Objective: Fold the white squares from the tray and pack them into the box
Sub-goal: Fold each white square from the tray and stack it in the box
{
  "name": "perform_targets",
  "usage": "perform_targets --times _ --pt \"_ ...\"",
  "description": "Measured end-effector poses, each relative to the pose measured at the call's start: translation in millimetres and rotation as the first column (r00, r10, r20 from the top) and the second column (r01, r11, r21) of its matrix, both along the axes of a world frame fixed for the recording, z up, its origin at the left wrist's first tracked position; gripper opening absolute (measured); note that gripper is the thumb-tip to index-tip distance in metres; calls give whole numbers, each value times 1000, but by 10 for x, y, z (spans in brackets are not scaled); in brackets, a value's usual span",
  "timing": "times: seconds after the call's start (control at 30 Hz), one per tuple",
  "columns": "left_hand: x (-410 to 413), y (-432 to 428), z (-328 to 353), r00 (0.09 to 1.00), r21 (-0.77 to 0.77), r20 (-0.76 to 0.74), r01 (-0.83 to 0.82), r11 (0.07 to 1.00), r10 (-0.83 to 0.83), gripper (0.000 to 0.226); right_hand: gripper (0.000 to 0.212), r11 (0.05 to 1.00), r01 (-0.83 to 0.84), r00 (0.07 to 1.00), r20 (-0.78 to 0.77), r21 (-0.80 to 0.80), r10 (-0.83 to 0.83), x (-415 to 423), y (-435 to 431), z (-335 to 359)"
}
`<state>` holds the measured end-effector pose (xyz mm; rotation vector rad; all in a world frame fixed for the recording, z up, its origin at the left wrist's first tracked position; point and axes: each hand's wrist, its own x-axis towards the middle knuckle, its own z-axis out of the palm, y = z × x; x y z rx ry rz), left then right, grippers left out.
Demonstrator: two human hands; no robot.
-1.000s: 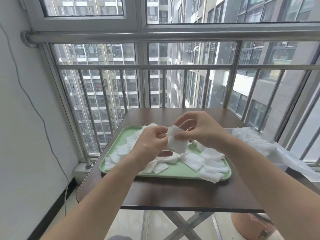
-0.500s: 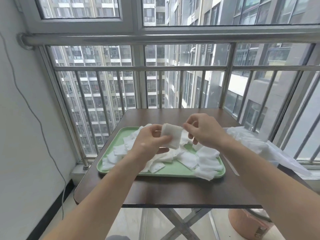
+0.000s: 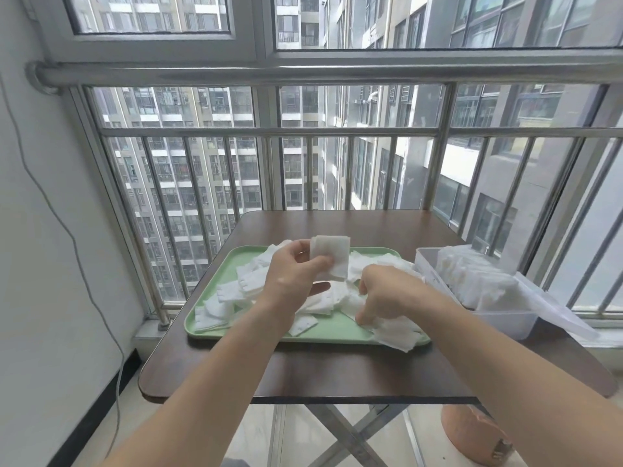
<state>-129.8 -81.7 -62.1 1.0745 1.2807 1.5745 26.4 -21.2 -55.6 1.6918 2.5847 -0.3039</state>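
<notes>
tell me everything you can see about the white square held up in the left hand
The white square is a small folded pad, soft and slightly fuzzy like cotton or thin cloth, with layered edges. It stands roughly upright, facing the camera, above the green tray. Only the left hand touches it, pinching its lower left side.

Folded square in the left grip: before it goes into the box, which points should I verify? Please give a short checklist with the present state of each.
1. Left grip holds the folded square securely: ok, thumb and fingers pinch it above the tray.
2. Fold is compact: ok, it looks like a neat rectangle.
3. Box is open: ok, its lid lies open to the right.
4. Room left in the box: cannot tell, white squares fill much of it.
5. Right grip has the next square: cannot tell, its fingertips are down on the pile.
</notes>
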Motion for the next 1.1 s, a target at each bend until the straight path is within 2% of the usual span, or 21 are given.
perform_targets --times 0.13,0.27,0.37,0.5,0.67,0.73,0.8,0.97,1.1 --pt "-14 23 -25 1000 -3 -6 -13 1000 13 17 36 999 -14 994 -109 -52 8 13 59 -10" --pt "-47 49 -54 999 -10 -5 -34 999 34 18 26 992 -29 941 -339 -119 -13 62 63 8" --pt "-69 60 -70 999 -22 7 -50 999 50 16 24 987 -53 868 -495 -150 -28 106 51 48" --pt "-81 99 -95 997 -49 4 -71 996 71 15 17 994 -52 758 -652 -97 -24 158 115 102" --pt "-69 160 -103 998 -63 -7 -62 996 61 17 32 989 -139 554 -832 -49 36 222 77 221" --pt "-49 172 -97 999 -60 -10 -32 998 31 17 34 975 -211 494 -868 -70 45 249 46 274" --pt "-17 168 -94 1000 -56 -10 12 998 -12 18 27 961 -262 467 -883 -85 49 277 31 309" --pt "100 136 -58 991 -52 -40 128 990 -130 25 15 934 -331 500 -865 -137 50 340 47 348" --pt "198 101 -23 975 -41 -85 200 979 -203 17 13 959 -262 512 -858 -105 45 385 59 346"
